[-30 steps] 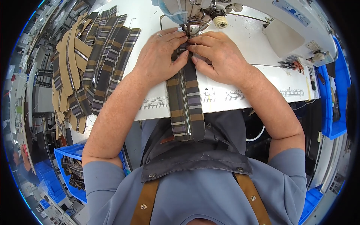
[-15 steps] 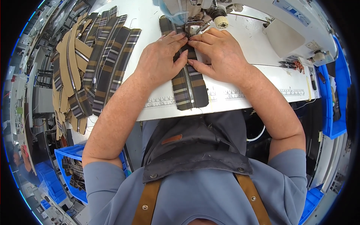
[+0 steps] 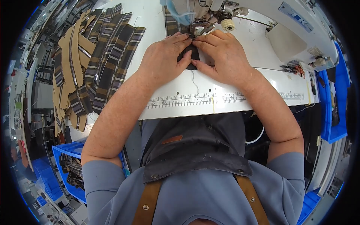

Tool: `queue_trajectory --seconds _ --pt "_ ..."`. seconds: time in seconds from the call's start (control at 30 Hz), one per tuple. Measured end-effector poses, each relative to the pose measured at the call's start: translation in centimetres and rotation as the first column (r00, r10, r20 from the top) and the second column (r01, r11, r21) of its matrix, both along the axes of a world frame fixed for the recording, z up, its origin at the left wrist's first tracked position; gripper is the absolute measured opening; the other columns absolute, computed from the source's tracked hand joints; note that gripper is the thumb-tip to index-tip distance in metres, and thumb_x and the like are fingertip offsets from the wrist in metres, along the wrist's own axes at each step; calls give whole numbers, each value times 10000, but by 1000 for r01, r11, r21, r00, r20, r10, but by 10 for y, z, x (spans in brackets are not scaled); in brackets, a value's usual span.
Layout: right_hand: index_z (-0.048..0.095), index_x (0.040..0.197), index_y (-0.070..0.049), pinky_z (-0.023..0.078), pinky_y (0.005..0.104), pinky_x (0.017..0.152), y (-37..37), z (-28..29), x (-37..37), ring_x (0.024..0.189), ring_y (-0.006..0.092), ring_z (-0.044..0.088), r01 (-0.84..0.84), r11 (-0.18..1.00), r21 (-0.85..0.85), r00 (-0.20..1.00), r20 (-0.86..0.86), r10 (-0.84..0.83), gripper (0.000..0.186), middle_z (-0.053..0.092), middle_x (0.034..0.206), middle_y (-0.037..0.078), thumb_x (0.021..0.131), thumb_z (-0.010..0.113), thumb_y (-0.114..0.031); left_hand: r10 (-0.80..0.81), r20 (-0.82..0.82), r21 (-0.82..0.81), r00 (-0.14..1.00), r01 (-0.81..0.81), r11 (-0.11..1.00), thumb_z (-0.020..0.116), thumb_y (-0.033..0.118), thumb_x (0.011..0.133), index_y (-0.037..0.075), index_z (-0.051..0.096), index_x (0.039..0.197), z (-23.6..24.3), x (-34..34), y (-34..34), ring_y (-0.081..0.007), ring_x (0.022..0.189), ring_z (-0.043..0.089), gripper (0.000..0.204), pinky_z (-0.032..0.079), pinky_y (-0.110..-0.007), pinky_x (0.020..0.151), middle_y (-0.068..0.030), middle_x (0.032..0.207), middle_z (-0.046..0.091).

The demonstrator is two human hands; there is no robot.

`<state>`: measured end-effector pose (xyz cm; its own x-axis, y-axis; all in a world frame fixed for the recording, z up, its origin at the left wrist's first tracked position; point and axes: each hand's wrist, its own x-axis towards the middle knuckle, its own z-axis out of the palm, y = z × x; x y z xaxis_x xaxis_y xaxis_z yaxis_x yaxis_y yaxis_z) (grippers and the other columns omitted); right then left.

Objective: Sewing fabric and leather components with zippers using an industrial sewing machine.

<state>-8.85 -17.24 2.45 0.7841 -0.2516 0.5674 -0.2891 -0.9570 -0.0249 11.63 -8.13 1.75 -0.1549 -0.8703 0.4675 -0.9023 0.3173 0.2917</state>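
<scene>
At the sewing machine's presser foot [image 3: 195, 29], a dark plaid strip with a metal zipper [image 3: 171, 22] runs under the needle, its far end behind the foot and its near end [image 3: 194, 65] between my hands. My left hand [image 3: 165, 56] holds it from the left with curled, bunched fingers just beside the foot. My right hand [image 3: 221, 56] holds it from the right, fingers bent close to the foot and thumb on the strip. Part of the strip is hidden under my fingers.
A pile of plaid and tan zipper strips [image 3: 69, 56] lies at the left. The white table's edge [image 3: 176, 112] has printed rulers. Blue bins [image 3: 332, 127] [image 3: 75, 191] sit on both sides. Small tools [image 3: 294, 69] lie at the right. At far left a person [image 3: 20, 157] is partly visible.
The zipper strip has moved away from me under the needle: its near end, earlier hanging past the table edge, is now between my hands, and more shows behind the foot.
</scene>
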Motion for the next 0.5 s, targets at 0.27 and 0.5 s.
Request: queue_trajectory --seconds 0.27,0.5 --pt "765 1105 -30 505 396 865 0 0 1 1044 240 652 14 1000 -1 1000 -4 -14 404 737 1099 64 858 736 -349 -18 -11 -14 1000 18 1000 728 152 932 5 759 1188 -1 3 -4 -303 1242 677 297 557 -378 1039 -166 1252 736" --pt "758 1107 -14 508 404 878 4 5 3 1051 261 648 19 1000 21 1000 -8 -19 376 722 1128 94 866 726 -301 -35 78 -15 996 36 999 691 123 959 18 763 1172 3 23 -28 -280 1184 700 249 579 -375 978 -128 1219 749"
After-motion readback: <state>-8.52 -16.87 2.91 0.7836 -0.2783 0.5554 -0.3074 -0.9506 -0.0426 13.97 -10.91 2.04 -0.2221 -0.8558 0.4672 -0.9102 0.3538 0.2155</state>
